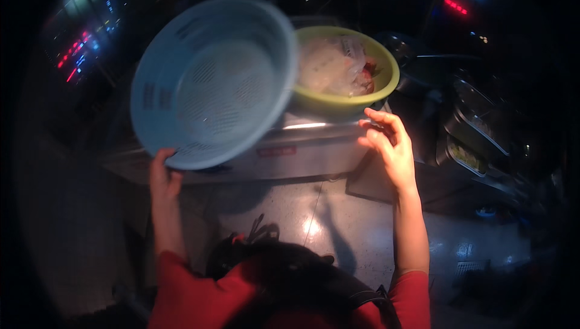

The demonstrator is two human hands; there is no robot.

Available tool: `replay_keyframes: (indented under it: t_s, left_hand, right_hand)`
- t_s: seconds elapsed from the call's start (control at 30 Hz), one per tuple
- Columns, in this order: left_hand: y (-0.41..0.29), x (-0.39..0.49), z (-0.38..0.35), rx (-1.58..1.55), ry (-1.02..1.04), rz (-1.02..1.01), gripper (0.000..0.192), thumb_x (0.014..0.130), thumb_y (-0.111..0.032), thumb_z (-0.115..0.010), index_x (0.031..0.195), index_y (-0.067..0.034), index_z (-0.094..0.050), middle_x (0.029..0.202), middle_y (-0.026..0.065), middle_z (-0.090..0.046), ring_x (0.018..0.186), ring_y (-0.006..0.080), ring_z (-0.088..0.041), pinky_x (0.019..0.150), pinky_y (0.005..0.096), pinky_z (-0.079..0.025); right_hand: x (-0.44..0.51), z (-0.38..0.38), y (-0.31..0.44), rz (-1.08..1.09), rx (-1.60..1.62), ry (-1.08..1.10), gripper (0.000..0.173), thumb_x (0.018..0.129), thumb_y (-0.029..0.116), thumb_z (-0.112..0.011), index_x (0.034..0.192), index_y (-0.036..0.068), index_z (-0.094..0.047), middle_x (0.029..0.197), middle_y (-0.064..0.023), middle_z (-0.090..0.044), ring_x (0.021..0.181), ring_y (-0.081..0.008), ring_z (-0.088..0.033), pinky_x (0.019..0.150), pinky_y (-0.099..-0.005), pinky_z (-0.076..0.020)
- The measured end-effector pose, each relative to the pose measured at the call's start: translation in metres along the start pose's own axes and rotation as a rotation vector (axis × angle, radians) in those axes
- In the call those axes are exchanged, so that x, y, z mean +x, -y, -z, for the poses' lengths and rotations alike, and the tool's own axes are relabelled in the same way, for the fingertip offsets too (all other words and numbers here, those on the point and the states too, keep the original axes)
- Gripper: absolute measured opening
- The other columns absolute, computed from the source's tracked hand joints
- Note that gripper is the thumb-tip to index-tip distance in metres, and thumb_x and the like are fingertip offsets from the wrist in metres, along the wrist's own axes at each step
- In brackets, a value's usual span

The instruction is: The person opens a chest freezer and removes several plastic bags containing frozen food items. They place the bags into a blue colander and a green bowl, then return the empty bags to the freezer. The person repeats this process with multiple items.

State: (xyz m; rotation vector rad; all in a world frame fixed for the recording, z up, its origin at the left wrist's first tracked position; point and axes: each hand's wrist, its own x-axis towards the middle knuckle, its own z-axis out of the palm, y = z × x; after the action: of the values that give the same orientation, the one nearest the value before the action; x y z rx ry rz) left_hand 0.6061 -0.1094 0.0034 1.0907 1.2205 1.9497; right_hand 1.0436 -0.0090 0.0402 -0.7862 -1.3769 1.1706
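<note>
My left hand [166,175] grips the near rim of a large blue plastic colander [226,98]. The colander is tilted so that its slotted inside faces me, and I see nothing in it. To its right sits a yellow-green plastic bowl [385,86], partly covered by the colander's edge. In the bowl lies a clear plastic bag [331,64] with pale contents, beside something red that I cannot make out. My right hand [389,143] is raised just in front of the bowl, fingers bent and apart, with no object clearly visible in it.
Beneath the bowl runs a metal-topped counter or appliance [317,132] with a pale front. At right, metal containers [471,157] stand in the dark, one with green food. Below spreads a shiny tiled floor [290,220]. Coloured lights glow in the dark glass beyond.
</note>
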Motion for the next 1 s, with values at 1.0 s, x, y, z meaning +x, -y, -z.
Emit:
replay_keyframes:
  t_s: [1.0]
  left_hand:
    - [0.096, 0.170, 0.065, -0.064, -0.055, 0.667, 0.049, 0.091, -0.033, -0.053, 0.125, 0.001, -0.045, 0.112, 0.0141, -0.058, 0.101, 0.0264, -0.060, 0.087, 0.0386, -0.050]
  right_hand:
    - [0.278, -0.017, -0.081, -0.193, -1.632, 0.363, 0.049, 0.052, 0.034, -0.084, 0.091, 0.011, -0.066, 0.105, -0.0174, -0.057, 0.105, -0.0349, -0.053, 0.085, -0.0445, -0.0455]
